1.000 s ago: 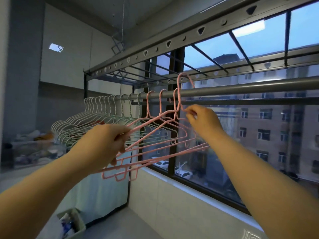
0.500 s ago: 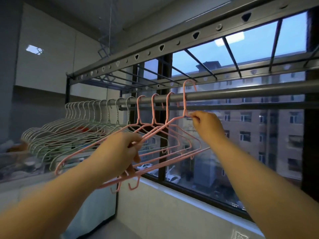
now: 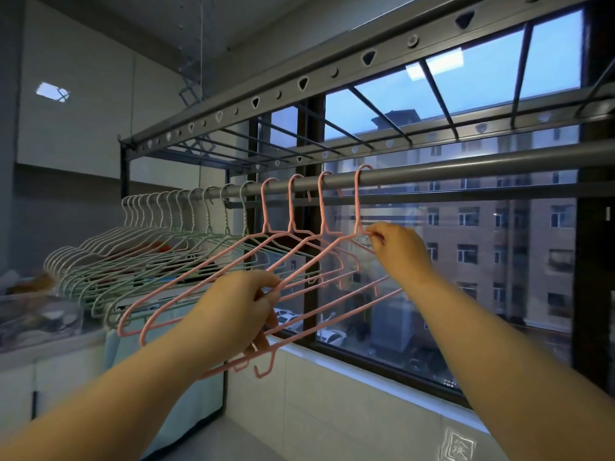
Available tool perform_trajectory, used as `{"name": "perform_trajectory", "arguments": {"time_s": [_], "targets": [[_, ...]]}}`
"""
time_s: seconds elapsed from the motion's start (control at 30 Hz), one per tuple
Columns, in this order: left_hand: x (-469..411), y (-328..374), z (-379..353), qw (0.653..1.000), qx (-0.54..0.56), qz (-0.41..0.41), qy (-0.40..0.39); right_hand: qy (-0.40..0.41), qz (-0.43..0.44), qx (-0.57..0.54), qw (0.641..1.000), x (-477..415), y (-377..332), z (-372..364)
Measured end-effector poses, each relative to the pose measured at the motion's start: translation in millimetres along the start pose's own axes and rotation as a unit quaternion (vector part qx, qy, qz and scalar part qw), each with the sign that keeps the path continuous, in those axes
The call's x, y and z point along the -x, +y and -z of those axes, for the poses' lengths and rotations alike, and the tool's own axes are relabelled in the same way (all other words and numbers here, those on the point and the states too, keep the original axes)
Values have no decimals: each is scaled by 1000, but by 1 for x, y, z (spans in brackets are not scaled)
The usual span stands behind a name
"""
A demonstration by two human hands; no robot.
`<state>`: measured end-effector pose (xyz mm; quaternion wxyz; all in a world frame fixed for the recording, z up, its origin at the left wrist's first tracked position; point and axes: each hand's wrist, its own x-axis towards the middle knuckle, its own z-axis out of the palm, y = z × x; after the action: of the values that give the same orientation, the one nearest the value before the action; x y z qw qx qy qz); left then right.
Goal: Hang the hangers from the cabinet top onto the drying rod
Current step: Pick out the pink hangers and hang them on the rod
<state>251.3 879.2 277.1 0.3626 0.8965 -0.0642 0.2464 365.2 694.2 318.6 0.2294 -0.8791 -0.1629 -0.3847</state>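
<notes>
The left hand (image 3: 239, 314) is curled round hangers (image 3: 272, 358). A hanger (image 3: 357, 207) is pinched at the right hand's (image 3: 397, 247) fingertips (image 3: 375, 235).

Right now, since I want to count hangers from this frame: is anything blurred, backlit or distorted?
Head view: the window backlights a dim room; the pale hangers and clutter at far left are blurred; the rod, pink hangers, left hand and right hand are fairly sharp; the wide lens stretches the bottom corners.

No writing is legible; the faint square stamp (image 3: 461, 444) is too blurred.
</notes>
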Motion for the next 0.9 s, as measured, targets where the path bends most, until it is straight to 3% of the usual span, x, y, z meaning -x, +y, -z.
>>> {"name": "perform_trajectory", "arguments": {"time_s": [0.3,0.57,0.7,0.9], "targets": [[12,7,-2,996,-70,-47,31,-2,-11,-12,1000,9,2,5],[31,5,3,958,-65,-225,168,19,-16,16,1000,23,1,15],[40,3,-10,941,2,-316,122,4,-26,44,999,42,4,20],[51,0,-75,930,106,-351,26,-36,-75,138,987,105,31,37]]}}
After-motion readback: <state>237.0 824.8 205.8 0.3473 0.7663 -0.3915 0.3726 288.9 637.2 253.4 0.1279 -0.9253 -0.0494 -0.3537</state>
